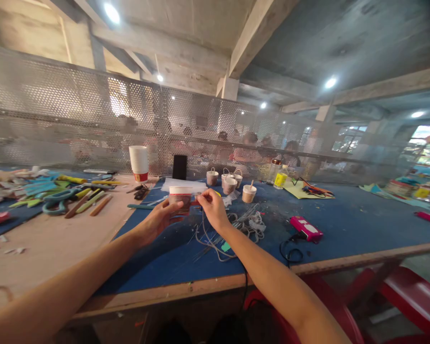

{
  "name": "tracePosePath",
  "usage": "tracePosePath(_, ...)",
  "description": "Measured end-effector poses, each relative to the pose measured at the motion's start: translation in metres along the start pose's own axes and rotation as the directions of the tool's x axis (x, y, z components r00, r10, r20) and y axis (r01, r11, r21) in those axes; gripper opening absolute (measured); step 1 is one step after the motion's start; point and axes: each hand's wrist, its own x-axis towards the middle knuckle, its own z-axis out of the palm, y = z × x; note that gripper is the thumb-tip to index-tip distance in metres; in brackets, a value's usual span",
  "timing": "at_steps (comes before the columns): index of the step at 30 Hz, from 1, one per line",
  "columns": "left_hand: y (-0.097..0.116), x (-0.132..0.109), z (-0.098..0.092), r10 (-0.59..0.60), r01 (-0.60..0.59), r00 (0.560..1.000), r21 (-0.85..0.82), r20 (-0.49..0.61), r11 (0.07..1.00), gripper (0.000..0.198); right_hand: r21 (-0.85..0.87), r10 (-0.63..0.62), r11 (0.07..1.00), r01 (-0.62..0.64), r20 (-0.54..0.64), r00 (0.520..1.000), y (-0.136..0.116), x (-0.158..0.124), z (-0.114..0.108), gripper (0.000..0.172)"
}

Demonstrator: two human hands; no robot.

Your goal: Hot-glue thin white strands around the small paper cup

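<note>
My left hand (pixel 161 220) is closed around a paper cup (pixel 180 191) with a white rim and a darker body, raised over the blue table mat. Just right of the cup, my right hand (pixel 212 206) is pinched; the small thing at its fingertips is too unclear to name. A tangle of grey cord (pixel 256 224) and thin clear strands lies beneath and beside the right wrist. Several small cups, one a cup with a stick (pixel 249 193), stand beyond the right hand. White sheets (pixel 184 184) lie behind the held cup.
A stack of paper cups (pixel 139 162) and a black phone (pixel 179 167) stand by the perforated metal screen (pixel 75 119). Scissors (pixel 59 200) and wooden tools (pixel 101 205) lie left. Rightward are a yellow-labelled bottle (pixel 281 177) and a pink device (pixel 306 228) with a black cable.
</note>
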Motion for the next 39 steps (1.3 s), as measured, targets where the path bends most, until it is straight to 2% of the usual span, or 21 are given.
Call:
tracePosePath(21, 0.0026, -0.0034, 0.0016, -0.003, 0.004, 0.999, -0.015, 0.055, 1.000, 0.045, -0.064, 0.039, 0.997, -0.039, -0.002, 0.999, 0.0051, 0.0027, -0.0046, 0.019)
tracePosePath(39, -0.0004, -0.0018, 0.0003, -0.012, 0.013, 0.999, -0.033, 0.046, 0.999, 0.042, -0.071, 0.071, 0.995, -0.070, 0.004, 0.998, 0.0036, 0.0033, -0.0047, 0.016)
